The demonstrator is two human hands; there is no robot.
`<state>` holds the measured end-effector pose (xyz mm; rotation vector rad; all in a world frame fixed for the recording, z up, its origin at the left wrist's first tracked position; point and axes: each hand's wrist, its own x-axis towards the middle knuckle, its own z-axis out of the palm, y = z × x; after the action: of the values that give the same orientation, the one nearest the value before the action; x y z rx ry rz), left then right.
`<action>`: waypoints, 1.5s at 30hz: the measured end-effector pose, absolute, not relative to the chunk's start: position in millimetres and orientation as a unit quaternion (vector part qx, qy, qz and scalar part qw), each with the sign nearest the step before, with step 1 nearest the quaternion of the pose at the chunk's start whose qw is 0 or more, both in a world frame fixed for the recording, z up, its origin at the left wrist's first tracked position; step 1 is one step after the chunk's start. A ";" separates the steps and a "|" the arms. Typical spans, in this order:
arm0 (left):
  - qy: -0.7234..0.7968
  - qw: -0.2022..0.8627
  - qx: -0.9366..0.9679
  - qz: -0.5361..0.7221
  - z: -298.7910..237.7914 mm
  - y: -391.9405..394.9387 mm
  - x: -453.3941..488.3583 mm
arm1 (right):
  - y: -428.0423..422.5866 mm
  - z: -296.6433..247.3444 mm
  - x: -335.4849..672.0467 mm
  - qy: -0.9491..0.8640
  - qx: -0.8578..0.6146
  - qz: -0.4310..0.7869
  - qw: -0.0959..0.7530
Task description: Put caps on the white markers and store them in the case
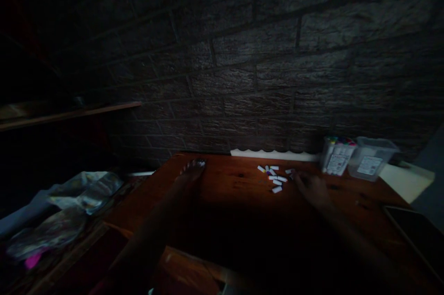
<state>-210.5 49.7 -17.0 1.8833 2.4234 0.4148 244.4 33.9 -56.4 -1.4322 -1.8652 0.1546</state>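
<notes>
In the dim head view, several short white cylinders (276, 182), some with yellow, purple or dark ends, lie loosely grouped on the brown wooden table (222, 188). They look like pieces of markers. My right hand (311, 188) is at the right side of this group. Its fingers are drawn together at a short white cylinder (290, 172), though darkness hides the exact grip. Well to the left, my left hand (192, 170) rests by the table's left edge. Its fingers are curled, and something small and pale shows at the fingertips, too dark to name.
A clear box of markers with coloured caps (338, 156) stands back right, beside another clear plastic box (371, 158). A white scalloped strip (274, 155) runs along the brick wall. A dark flat panel (416, 235) lies right. Crumpled plastic bags (83, 191) lie left, below a shelf (72, 114).
</notes>
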 end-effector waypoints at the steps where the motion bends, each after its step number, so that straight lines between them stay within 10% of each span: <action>1: 0.788 0.029 0.603 0.117 -20.2 50.2 -204.6 | 33.7 -55.3 243.5 -0.730 -0.562 0.067 0.384; 12: 0.677 0.069 0.730 0.058 -47.6 74.7 -18.1 | 25.4 -46.0 243.5 -0.715 -0.569 0.083 0.397; 18: 0.675 -0.077 0.727 0.103 -29.6 51.3 -15.1 | 32.6 -48.4 241.0 -0.726 -0.564 0.089 0.382; 33: 0.661 0.014 0.739 0.132 -25.9 39.9 0.2 | 24.3 -46.8 234.0 -0.737 -0.559 0.092 0.368; 39: 0.602 0.125 0.748 0.250 -17.1 51.6 -17.4 | 27.1 -47.7 236.6 -0.738 -0.555 0.099 0.370; 45: 0.418 0.454 0.494 0.612 -2.8 63.6 -36.6 | 30.2 -52.4 236.1 -0.811 -0.483 0.033 0.329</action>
<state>-36.6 63.6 -2.8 1.2187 1.0323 1.5100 236.1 30.2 -52.4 -1.2631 -2.1215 0.0861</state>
